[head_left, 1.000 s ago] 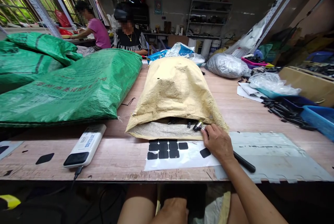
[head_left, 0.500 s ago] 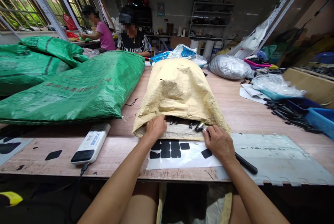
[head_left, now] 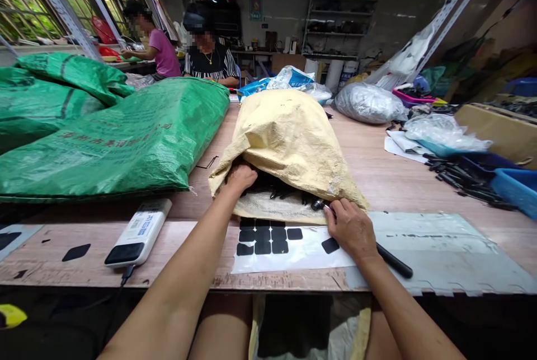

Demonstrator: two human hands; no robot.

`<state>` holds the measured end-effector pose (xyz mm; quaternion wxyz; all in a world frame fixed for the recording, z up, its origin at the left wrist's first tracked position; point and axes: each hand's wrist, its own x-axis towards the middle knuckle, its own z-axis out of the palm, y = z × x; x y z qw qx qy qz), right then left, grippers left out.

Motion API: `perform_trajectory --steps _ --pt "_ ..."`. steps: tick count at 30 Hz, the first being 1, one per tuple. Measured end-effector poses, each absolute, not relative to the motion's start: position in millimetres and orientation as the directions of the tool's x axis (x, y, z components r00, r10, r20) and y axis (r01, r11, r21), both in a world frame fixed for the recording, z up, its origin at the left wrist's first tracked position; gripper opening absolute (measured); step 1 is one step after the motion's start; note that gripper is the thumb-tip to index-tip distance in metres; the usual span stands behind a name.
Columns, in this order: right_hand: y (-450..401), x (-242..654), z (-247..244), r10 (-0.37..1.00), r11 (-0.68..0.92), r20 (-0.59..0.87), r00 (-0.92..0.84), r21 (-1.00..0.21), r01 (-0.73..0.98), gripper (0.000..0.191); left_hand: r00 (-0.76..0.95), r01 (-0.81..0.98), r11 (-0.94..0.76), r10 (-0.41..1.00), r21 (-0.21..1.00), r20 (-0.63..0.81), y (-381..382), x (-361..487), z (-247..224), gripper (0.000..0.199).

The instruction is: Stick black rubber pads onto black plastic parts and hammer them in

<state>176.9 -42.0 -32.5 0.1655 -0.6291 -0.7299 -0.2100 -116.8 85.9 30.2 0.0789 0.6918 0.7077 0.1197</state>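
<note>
A yellow woven sack lies on the table with its mouth toward me, and dark pieces show inside. My left hand is at the left of the mouth, its fingers curled at the raised upper edge and partly hidden by the cloth. At the right corner, my right hand is closed around a small hammer. The hammer's metal head lies at the sack's opening, and its black handle sticks out behind my hand. Below the mouth is a white sheet with black rounded-square stickers.
Left are green woven sacks and a white power bank with a cable. At right lie black parts, a blue bin and a plastic bag. Two people sit at the back.
My left hand has moved up and slightly left, raising the sack's upper edge, so the mouth gapes wider. My right hand stays at the right corner with the hammer.
</note>
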Motion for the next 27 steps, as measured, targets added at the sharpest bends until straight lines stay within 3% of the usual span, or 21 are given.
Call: perform_trajectory --steps 6,11,15,18,23,27 --pt "-42.1 176.4 -32.2 0.852 0.119 0.504 -0.141 0.076 0.990 0.024 0.011 0.979 -0.037 0.991 0.201 0.131 47.4 -93.3 6.1 0.034" --pt "-42.4 175.9 -32.3 0.862 0.107 0.491 -0.126 0.068 0.992 0.026 0.138 0.969 -0.183 0.959 0.168 0.248 12.7 -84.1 -6.7 0.037" --pt "-42.6 175.3 -31.6 0.861 0.110 0.492 -0.130 0.069 0.992 0.025 0.297 0.867 -0.365 0.925 0.340 0.235 0.0 -97.8 -10.9 0.048" --pt "-42.9 175.1 -31.0 0.855 0.109 0.502 -0.130 0.072 0.991 0.025 0.301 0.785 -0.408 0.909 0.466 0.288 -4.5 -110.6 -16.3 0.050" --pt "-43.6 174.9 -30.1 0.851 0.117 0.507 -0.136 0.070 0.991 0.025 0.178 0.770 -0.414 0.870 0.486 0.460 -14.3 -118.3 -19.6 0.036" --pt "-43.3 175.2 -30.8 0.852 0.116 0.506 -0.136 0.072 0.991 0.025 0.072 0.774 -0.374 0.853 0.510 0.517 -29.4 -112.7 -10.6 0.031"
